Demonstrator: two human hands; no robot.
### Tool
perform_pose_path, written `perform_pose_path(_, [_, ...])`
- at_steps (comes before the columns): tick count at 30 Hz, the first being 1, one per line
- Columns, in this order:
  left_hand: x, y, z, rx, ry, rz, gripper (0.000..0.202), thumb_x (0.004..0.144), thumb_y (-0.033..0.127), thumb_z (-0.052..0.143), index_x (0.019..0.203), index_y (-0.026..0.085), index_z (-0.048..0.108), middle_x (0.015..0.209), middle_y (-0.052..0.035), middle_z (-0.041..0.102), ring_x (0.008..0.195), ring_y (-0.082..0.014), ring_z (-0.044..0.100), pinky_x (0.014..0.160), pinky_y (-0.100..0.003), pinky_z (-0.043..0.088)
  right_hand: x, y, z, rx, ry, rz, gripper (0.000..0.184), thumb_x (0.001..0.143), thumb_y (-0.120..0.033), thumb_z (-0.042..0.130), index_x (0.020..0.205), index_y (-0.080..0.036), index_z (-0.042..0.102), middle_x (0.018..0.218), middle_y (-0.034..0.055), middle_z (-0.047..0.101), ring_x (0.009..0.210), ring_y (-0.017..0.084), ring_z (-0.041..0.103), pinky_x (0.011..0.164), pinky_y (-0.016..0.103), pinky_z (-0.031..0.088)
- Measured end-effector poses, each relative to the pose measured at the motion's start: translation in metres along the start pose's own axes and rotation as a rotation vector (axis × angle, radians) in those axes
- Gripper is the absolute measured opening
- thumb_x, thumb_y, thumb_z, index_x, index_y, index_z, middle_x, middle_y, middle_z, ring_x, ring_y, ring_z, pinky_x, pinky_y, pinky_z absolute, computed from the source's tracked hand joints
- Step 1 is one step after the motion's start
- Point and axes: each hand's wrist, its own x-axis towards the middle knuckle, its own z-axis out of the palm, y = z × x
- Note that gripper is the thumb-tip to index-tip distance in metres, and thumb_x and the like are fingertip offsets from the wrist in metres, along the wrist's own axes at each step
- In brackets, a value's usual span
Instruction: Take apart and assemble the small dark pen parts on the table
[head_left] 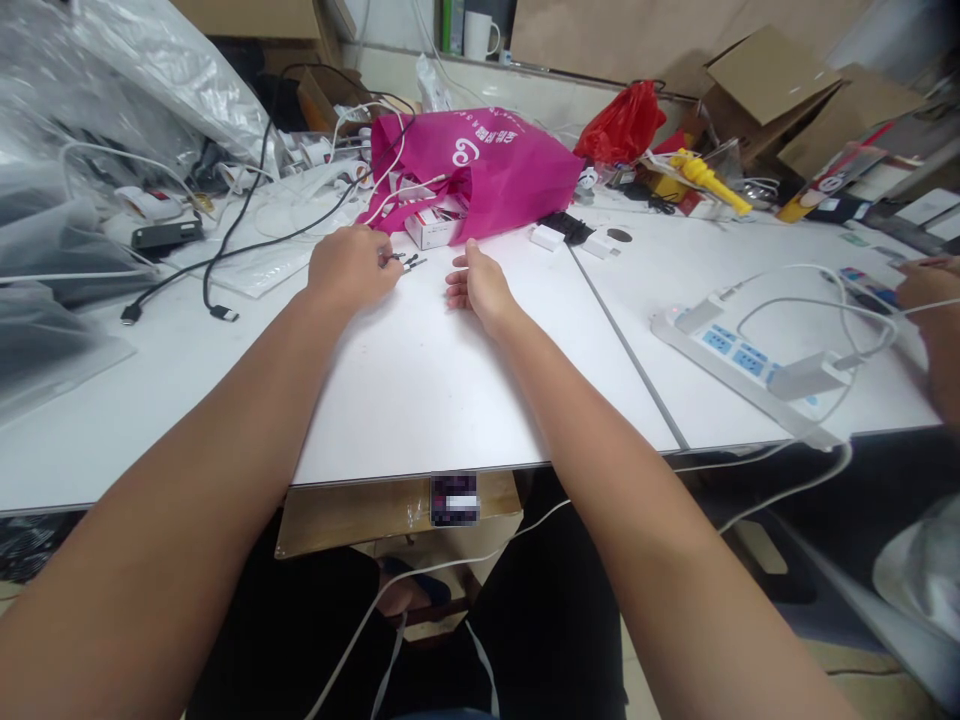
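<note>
My left hand (351,268) rests on the white table with its fingers curled together. Right at its fingertips lie several small dark pieces with thin, metal-looking ends (411,263); what exactly the fingers pinch is hidden. My right hand (484,287) is open, palm turned inward, its loosely bent fingers apart with nothing in them. Just beyond both hands a magenta bag (517,170) lies on its side, and a small white box (433,230) pokes out of its mouth.
Black cables (262,240) and clear plastic wrapping (45,280) spread over the left side. White adapters (547,237) lie beyond my right hand. A power strip (739,355) with plugged-in chargers is on the right, near another person's hand (930,285). A drawer (352,515) sticks out below the edge.
</note>
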Motion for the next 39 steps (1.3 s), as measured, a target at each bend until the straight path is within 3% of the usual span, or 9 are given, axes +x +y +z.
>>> perform_pose_path(5, [0.002, -0.003, -0.002, -0.003, -0.032, -0.024, 0.037, 0.103, 0.042, 0.056, 0.121, 0.02, 0.08, 0.129, -0.0072, 0.076, 0.127, -0.0309, 0.064, 0.104, -0.042, 0.05, 0.001, 0.001, -0.001, -0.009, -0.012, -0.003, 0.056, 0.106, -0.078, 0.053, 0.104, -0.023, 0.057, 0.075, -0.0016, 0.059, 0.062, 0.013, 0.058, 0.053, 0.023, 0.053])
perform_pose_path(12, [0.004, -0.002, -0.002, 0.001, -0.05, -0.046, 0.033, 0.1, 0.041, 0.055, 0.116, 0.026, 0.08, 0.132, -0.0111, 0.076, 0.128, -0.0398, 0.065, 0.102, -0.048, 0.051, 0.001, 0.002, -0.002, -0.029, -0.021, -0.016, 0.055, 0.106, -0.077, 0.054, 0.107, -0.023, 0.058, 0.076, -0.0016, 0.059, 0.061, 0.013, 0.058, 0.053, 0.023, 0.053])
perform_pose_path(20, [0.0, 0.0, -0.009, -0.022, -0.03, -0.051, 0.038, 0.1, 0.032, 0.056, 0.124, 0.017, 0.081, 0.129, -0.0113, 0.078, 0.114, -0.0305, 0.067, 0.1, -0.045, 0.054, 0.0, 0.002, -0.002, -0.033, -0.014, -0.019, 0.053, 0.106, -0.076, 0.055, 0.109, -0.023, 0.058, 0.075, -0.0023, 0.059, 0.06, 0.012, 0.058, 0.052, 0.022, 0.051])
perform_pose_path(27, [0.003, -0.007, -0.008, 0.004, -0.015, -0.063, 0.043, 0.102, 0.03, 0.052, 0.132, 0.017, 0.08, 0.138, -0.0136, 0.076, 0.129, -0.0359, 0.066, 0.11, -0.049, 0.052, 0.0, 0.002, -0.002, -0.035, -0.015, -0.017, 0.048, 0.109, -0.071, 0.055, 0.108, -0.023, 0.058, 0.076, -0.0022, 0.059, 0.061, 0.012, 0.059, 0.052, 0.022, 0.052])
perform_pose_path(34, [0.004, -0.023, -0.024, 0.04, -0.023, -0.175, 0.053, 0.105, 0.041, 0.047, 0.143, 0.019, 0.077, 0.145, -0.0141, 0.072, 0.134, -0.0384, 0.063, 0.117, -0.053, 0.05, 0.002, 0.004, -0.004, -0.046, -0.023, -0.026, 0.046, 0.11, -0.068, 0.054, 0.108, -0.023, 0.059, 0.076, -0.0018, 0.061, 0.061, 0.012, 0.059, 0.053, 0.022, 0.053])
perform_pose_path(39, [0.005, -0.024, -0.015, 0.062, -0.073, -0.109, 0.05, 0.103, 0.048, 0.053, 0.135, 0.02, 0.079, 0.147, -0.013, 0.071, 0.133, -0.0376, 0.062, 0.115, -0.052, 0.051, 0.003, 0.006, -0.004, -0.053, -0.025, -0.029, 0.046, 0.109, -0.07, 0.056, 0.11, -0.024, 0.059, 0.076, -0.0025, 0.06, 0.061, 0.012, 0.06, 0.053, 0.021, 0.053])
